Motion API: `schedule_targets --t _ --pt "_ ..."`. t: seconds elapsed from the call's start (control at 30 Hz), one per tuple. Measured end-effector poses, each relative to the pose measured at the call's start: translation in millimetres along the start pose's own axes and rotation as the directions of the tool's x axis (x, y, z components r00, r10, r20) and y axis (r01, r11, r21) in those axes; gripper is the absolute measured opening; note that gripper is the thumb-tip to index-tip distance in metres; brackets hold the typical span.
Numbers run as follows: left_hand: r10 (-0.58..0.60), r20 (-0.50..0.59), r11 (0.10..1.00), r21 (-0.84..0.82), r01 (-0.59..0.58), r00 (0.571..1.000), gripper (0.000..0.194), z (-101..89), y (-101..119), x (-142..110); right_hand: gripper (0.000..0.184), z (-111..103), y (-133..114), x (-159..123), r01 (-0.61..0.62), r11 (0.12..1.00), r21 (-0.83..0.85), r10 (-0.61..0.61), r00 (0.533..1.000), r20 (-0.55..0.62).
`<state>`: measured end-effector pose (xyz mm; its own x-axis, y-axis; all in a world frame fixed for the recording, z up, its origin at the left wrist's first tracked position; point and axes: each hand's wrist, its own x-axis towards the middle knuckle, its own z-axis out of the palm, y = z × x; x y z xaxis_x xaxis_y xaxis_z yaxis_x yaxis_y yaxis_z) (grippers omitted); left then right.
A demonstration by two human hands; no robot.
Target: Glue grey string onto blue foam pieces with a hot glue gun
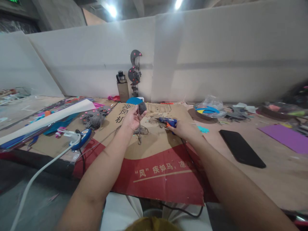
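Observation:
Between the fingertips of my left hand (133,118) is a small dark grey felt piece (142,108), with grey yarn (139,136) hanging below it. My right hand (179,129) is closed round the grip of a blue hot glue gun (169,121) with an orange trigger. Its nozzle points left, apart from the felt piece. A black cord runs from the gun down over the front edge. Under both hands lies a flattened cardboard sheet (144,150) with a red printed band.
Left are a grey yarn ball (92,120) and a blue power strip (83,139) with a white cable. Behind stand a bottle (123,88) and a grey moon-shaped hanging ornament (134,75). Right are a bowl (208,112), a black phone (241,148) and a purple sheet (286,137).

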<state>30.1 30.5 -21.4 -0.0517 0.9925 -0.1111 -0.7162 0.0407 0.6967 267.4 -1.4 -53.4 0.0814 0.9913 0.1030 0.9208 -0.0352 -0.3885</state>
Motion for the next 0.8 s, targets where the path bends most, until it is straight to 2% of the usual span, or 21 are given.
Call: schedule_targets --t 0.07,0.17,0.27,0.33,0.47,0.6,0.67,0.8 --pt "0.039 0.013 0.999 0.024 -0.039 0.999 0.004 0.6 -1 -2 0.024 8 1 1 0.006 0.999 0.047 -0.007 1.0 0.024" --pt "0.114 0.059 0.991 0.06 -0.118 0.992 0.005 1.8 -3 -5 0.013 14 -2 2 -0.009 0.968 0.252 -0.009 0.997 0.071" --pt "0.157 0.108 0.982 0.091 -0.167 0.982 0.008 2.7 -5 -9 0.01 15 -3 5 -0.124 0.86 0.496 0.082 0.991 0.107" --pt "0.169 0.122 0.976 0.117 -0.183 0.978 0.008 2.8 -6 -10 0.013 15 -3 9 -0.157 0.739 0.655 0.141 0.987 0.077" --pt "0.179 0.12 0.965 0.171 -0.198 0.976 0.01 2.4 -8 -11 0.031 10 -13 9 0.026 0.448 0.894 0.147 0.984 -0.102" --pt "0.195 0.099 0.95 0.226 -0.213 0.976 0.012 2.3 -9 -11 0.042 -9 -37 -10 0.24 0.274 0.931 0.03 0.966 -0.258" --pt "0.212 0.093 0.942 0.247 -0.229 0.973 0.013 2.4 -10 -10 0.038 -18 -48 -23 0.306 0.24 0.921 -0.072 0.952 -0.297" --pt "0.243 0.092 0.924 0.281 -0.26 0.966 0.013 3.5 -13 -10 0.025 -21 -58 -38 0.326 0.301 0.896 -0.213 0.939 -0.27"
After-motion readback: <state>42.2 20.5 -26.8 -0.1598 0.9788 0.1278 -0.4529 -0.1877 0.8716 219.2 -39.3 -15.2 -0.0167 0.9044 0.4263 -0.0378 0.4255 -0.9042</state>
